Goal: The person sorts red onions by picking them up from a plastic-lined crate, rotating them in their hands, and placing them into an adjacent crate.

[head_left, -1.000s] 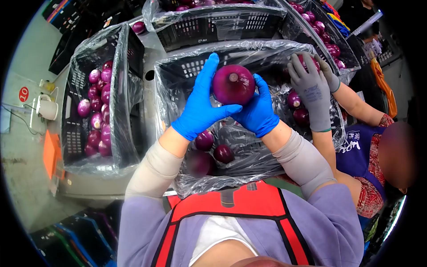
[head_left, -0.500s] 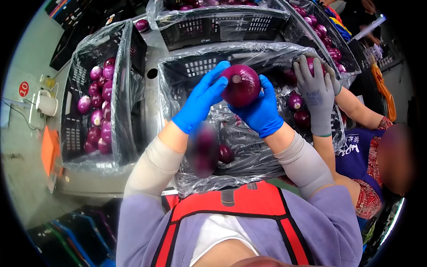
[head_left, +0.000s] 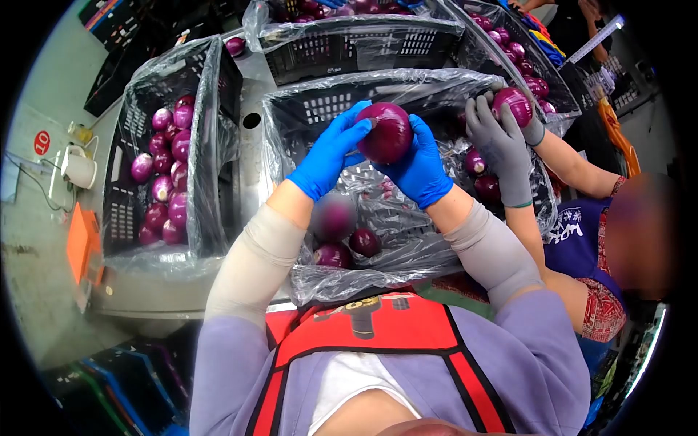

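Between my two blue-gloved hands is a large red onion, raised above a black crate lined with clear plastic. My left hand grips its left side, thumb on the skin near the onion's end. From the right and below, my right hand is wrapped round the same onion; its fingers are partly hidden. Below my wrists, a few onions lie in the crate, among them a dark red onion and another onion by the near wall. A blurred patch covers one more.
At the right, a co-worker's grey-gloved hands hold an onion over the same crate. A lined crate of onions stands to the left. Further onion crates line the back. An orange object stands at far left.
The onion has turned in my hands, its round end mark moving left toward my left thumb. The co-worker's hands shifted slightly, showing more of their onion. My view moved a little.
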### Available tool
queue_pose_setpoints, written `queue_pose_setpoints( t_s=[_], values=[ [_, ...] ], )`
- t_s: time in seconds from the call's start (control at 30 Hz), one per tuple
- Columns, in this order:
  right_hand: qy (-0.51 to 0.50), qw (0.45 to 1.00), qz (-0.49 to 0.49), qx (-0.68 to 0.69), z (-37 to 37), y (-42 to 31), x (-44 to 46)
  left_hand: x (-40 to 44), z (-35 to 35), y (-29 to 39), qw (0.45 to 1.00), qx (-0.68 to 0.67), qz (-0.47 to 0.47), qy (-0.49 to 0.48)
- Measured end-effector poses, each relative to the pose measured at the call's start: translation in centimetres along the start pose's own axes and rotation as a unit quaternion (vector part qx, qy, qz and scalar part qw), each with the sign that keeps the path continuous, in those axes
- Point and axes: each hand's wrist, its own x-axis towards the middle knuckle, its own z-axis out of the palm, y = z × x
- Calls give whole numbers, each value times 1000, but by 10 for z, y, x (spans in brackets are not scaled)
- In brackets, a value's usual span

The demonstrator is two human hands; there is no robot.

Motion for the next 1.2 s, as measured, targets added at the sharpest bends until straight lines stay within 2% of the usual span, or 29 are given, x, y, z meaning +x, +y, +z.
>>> queue_pose_setpoints(
  t_s=[0.07,0.13,0.17,0.23,0.27,0.33,0.37,0.4,0.47,0.5,0.57,0.6,0.63,0.67,0.7,0.77,0.8,0.83,0.9,0.97,1.03,1.13,1.2],
  values=[
    [-20,1000,-12,-10,-3,2,2,-1,1,1,1000,15,5,-1],
    [-37,999,-28,-21,1,0,-1,-1,2,4,990,-137,-36,26],
    [-41,997,-56,-35,5,-2,-2,-1,5,6,988,-149,-5,49],
    [-45,993,-94,-48,10,-5,-3,23,-28,-24,995,-8,96,-11],
    [-61,982,-153,-94,10,-7,-3,32,-40,-35,990,39,133,-32],
    [-79,947,-255,-178,9,-14,-5,27,-29,-30,996,-21,62,-69],
    [-77,946,-262,-176,9,-16,-8,23,-24,-28,995,-39,37,-82],
    [-82,907,-310,-272,10,-17,-11,7,-4,-9,992,-66,10,-108],
    [-124,797,-385,-448,17,-20,-15,1,4,2,949,-246,-148,-129],
    [-159,727,-411,-526,23,-23,-17,3,1,1,950,-242,-148,-129],
    [-157,662,-453,-576,20,-18,-16,5,-4,-4,927,-330,-135,-117],
    [-156,664,-454,-573,21,-16,-17,5,-4,-3,963,-219,-53,-149],
    [-153,694,-442,-547,23,-15,-20,4,-4,-1,981,-108,34,-160],
    [-149,722,-429,-521,25,-15,-21,3,-4,2,959,-246,-34,-136],
    [-148,722,-430,-522,23,-16,-22,1,-2,4,913,-380,-102,-108],
    [-67,761,-373,-526,18,-17,-21,1,0,5,911,-394,-93,-77],
    [-73,786,-379,-483,18,-14,-18,0,2,8,918,-385,-77,-58],
    [-74,785,-379,-485,15,-12,-14,-1,3,10,924,-375,-61,-39],
    [-57,834,-348,-424,11,-10,-6,-1,1,9,920,-385,-57,-43],
    [-43,836,-340,-429,13,-8,-7,-1,1,8,927,-371,-43,-32],
    [-60,868,-323,-372,13,-8,-7,-2,3,10,923,-381,-47,-33],
    [-56,888,-313,-332,10,-11,-7,-2,3,10,925,-377,-46,-27],
    [-43,888,-308,-338,13,-17,-12,0,1,9,930,-363,-42,-23]
  ],
)
